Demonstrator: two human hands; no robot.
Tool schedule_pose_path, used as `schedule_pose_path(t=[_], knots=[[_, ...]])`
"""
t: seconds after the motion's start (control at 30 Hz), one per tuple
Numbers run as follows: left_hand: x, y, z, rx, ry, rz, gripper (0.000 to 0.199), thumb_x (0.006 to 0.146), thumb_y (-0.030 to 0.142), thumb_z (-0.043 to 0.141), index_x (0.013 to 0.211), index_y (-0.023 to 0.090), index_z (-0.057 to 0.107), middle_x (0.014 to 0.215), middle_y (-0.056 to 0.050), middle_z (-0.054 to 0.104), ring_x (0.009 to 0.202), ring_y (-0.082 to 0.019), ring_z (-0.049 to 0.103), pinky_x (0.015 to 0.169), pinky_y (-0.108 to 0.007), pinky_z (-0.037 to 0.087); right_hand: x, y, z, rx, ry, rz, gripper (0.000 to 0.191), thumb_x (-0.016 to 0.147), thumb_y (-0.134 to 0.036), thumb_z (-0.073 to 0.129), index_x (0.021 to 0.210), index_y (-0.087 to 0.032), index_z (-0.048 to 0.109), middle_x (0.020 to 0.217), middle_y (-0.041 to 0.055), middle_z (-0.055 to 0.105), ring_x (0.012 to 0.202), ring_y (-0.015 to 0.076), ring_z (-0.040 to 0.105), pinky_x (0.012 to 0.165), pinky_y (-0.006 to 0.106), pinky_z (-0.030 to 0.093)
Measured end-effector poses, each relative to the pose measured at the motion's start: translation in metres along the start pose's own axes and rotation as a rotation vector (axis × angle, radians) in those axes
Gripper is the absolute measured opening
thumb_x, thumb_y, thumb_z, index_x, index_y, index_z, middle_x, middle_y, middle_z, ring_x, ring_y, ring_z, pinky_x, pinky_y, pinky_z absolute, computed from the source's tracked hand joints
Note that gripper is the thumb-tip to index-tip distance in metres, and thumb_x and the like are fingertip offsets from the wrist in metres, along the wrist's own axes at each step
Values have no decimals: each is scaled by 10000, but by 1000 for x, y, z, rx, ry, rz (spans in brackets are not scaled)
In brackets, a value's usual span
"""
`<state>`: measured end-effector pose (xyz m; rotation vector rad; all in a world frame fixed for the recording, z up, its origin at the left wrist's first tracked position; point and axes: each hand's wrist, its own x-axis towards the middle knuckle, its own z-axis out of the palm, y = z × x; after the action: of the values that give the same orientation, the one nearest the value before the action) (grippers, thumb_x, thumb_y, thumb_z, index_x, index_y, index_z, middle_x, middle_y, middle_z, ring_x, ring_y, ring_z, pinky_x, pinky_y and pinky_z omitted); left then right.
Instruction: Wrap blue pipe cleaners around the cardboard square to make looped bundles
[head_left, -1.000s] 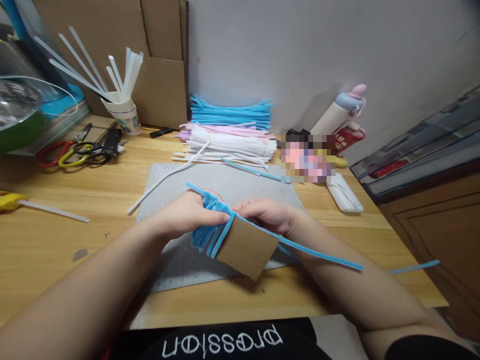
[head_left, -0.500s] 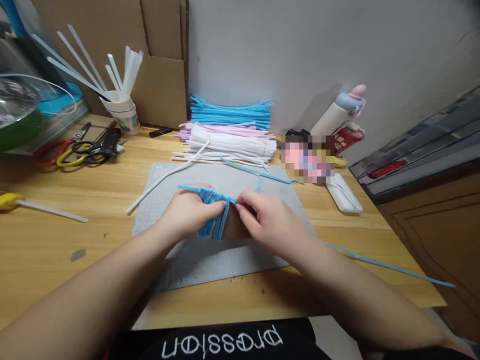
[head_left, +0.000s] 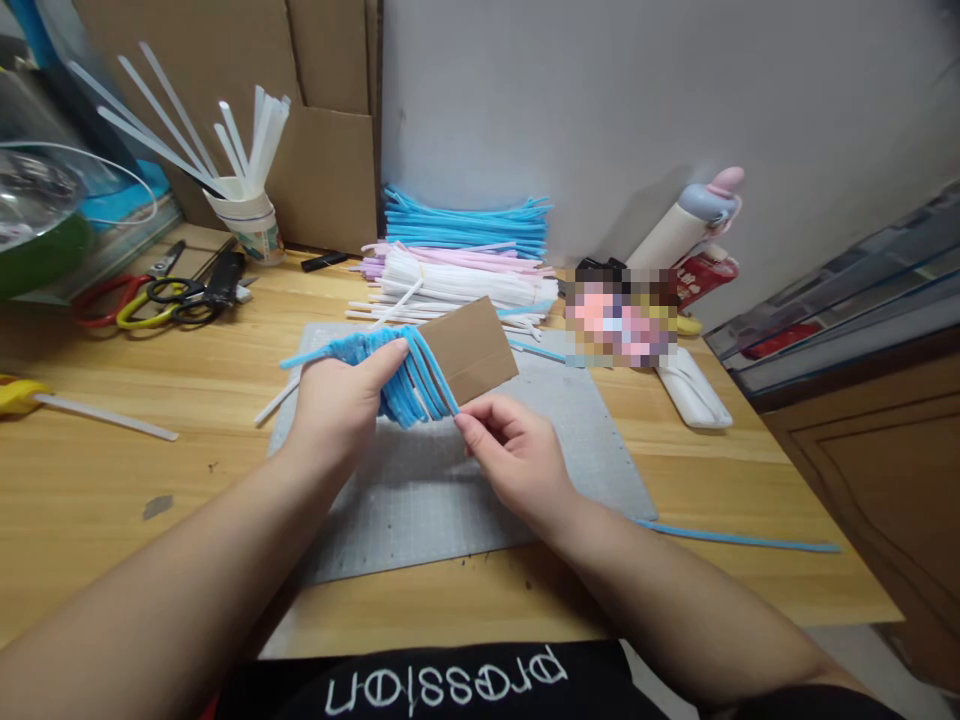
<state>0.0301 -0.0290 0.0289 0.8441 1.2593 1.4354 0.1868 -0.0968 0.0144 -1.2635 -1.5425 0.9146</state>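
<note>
A piece of brown cardboard (head_left: 472, 350) is held above the grey cutting mat (head_left: 450, 500), with blue pipe cleaner (head_left: 401, 385) wound round its left part in several side-by-side turns. My left hand (head_left: 345, 390) grips the wound part, thumb on top. One blue end sticks out to the left past that hand. At the lower edge of the cardboard, my right hand (head_left: 510, 440) pinches the blue pipe cleaner between thumb and fingertips. The right end of the cardboard is bare. Another blue length (head_left: 742, 540) shows beyond my right forearm.
Bundles of blue (head_left: 465, 228), pink and white pipe cleaners (head_left: 465, 280) lie by the wall. Scissors (head_left: 142, 300) and a cup of white sticks (head_left: 251, 225) stand back left. A bottle (head_left: 679, 220) and white case (head_left: 694, 388) are at right.
The cardboard has tilted up and now shows its bare right part. My left hand has moved left and slightly up; my right hand has moved down to the cardboard's lower edge with the blue strand.
</note>
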Motion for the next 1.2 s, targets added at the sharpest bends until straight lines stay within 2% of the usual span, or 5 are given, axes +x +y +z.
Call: schedule_pose_path(t=[0.3,0.47,0.67,1.03,1.2], knots=[[2,9,4,-231,-166,-126,225,580,234,774,764,130,696,724,-21,719,693,-219,689,719,-369,591,11,4,1,415,-170,377,259,782,-416,623,797,-159,596,506,-63,505,364,49,362,350,198,227],[4,9,-2,-183,-416,-273,259,611,279,772,813,128,717,745,-57,737,667,-237,690,646,-352,581,10,12,-5,466,-433,263,273,797,-429,628,822,-158,614,579,-37,504,436,62,390,401,219,279],[-1,15,-7,-113,-639,-500,216,576,261,796,713,115,714,653,-65,719,534,-187,642,524,-305,551,9,15,-16,294,-781,118,257,844,-445,564,861,-189,568,705,-6,533,543,90,459,485,229,404],[4,9,-4,-190,-464,-403,207,592,237,768,759,128,711,774,-74,742,654,-209,677,623,-316,559,12,4,-19,319,-609,160,235,856,-377,565,716,-199,502,570,-38,430,490,92,399,453,245,364],[3,10,-4,-155,-467,-386,210,605,258,756,776,144,715,782,-88,741,698,-246,687,653,-358,561,11,1,-18,266,-564,146,255,845,-391,559,664,-220,506,545,-39,440,478,99,409,434,243,369]])
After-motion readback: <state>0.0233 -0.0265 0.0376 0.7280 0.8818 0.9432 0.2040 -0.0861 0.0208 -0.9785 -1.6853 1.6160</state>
